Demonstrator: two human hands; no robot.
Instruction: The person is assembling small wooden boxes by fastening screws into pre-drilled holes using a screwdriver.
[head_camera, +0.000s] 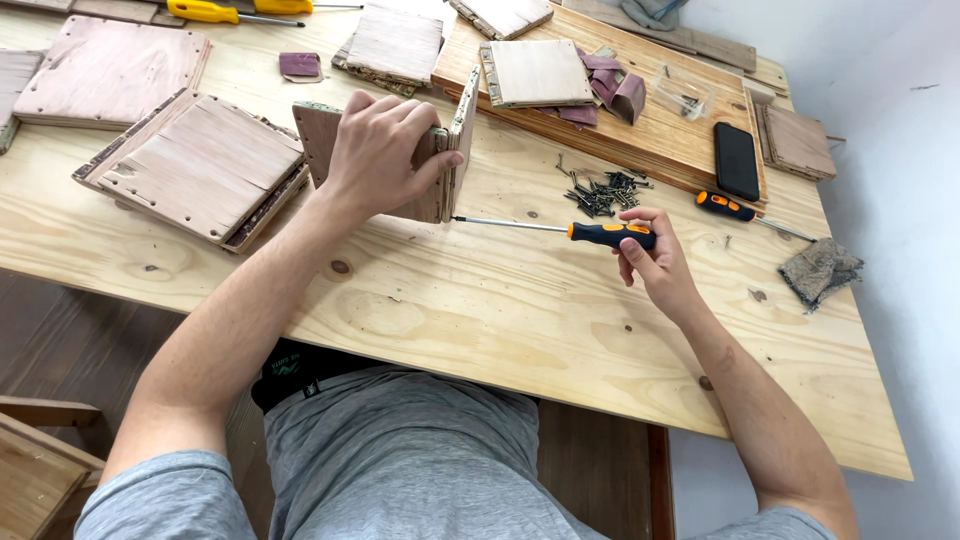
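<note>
Wooden panels (440, 160), stood on edge near the middle of the desk (480, 300), sit clamped in our left hand (378, 150), its fingers curled shut over their top, while our right hand (650, 255) is closed around the black-and-orange handle of a screwdriver (560, 230) whose tip meets the panels' lower edge. We judge the tip could slip sideways toward our left thumb, or the panels could shift, if our grip loosens. Loose screws (600, 190), a second screwdriver (740, 210), a phone (736, 160) and a stacked wooden box (195, 165) crowd nearby.

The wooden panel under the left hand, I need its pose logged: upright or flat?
Upright: the wooden panel stands on edge on the table, steadied by the left hand.
</note>
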